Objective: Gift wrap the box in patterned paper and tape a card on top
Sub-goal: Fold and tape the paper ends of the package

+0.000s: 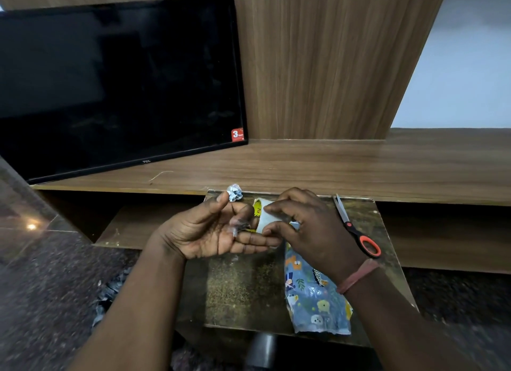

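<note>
The box [315,296], wrapped in blue paper with animal prints, lies on the right part of a small worn table [243,287]. Above its far end my right hand [312,229] pinches a small white card [266,218] between thumb and fingers. My left hand [218,229] is palm up just left of the card, its fingers loosely curled, two of them reaching under the card. A small clear piece of tape [237,228] clings to one fingertip. A yellow printed object [257,207] shows behind the card, mostly hidden.
Scissors with orange and black handles [356,232] lie on the table's right side. A crumpled paper ball [235,192] sits at the far edge. A black TV [119,86] leans on the wooden shelf [331,166] behind. Paper scraps [110,296] litter the floor at left.
</note>
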